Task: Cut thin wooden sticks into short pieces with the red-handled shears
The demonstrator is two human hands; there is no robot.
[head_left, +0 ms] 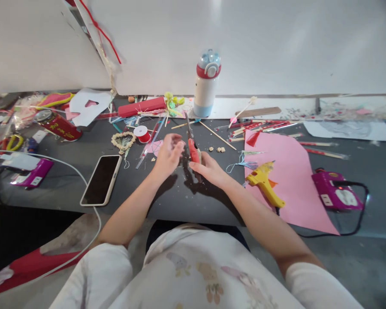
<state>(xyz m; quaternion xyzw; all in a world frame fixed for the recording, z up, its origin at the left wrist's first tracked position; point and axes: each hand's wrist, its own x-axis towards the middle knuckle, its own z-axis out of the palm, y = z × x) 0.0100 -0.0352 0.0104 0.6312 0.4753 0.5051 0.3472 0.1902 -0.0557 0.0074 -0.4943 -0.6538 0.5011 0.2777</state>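
Note:
My right hand (209, 167) is closed around the red handles of a pair of scissors (193, 149), whose dark blades point away from me. Just left of them, my left hand (171, 153) hovers with its fingers loosely curled and apart, slightly blurred. Nothing shows in it. Small pale wooden pieces (221, 149) lie beyond my right hand. To the left of my left hand are a pink paper piece (155, 148), a spool of red ribbon (142, 134) and a heart-shaped beaded loop (123, 141).
A bottle (207, 88) stands at the back. On the right, a yellow glue gun (266, 182) lies on pink sheet (296, 171) near a purple power box (336, 191). A phone (101, 180), drink can (58, 125) and white cable (73, 165) are at left.

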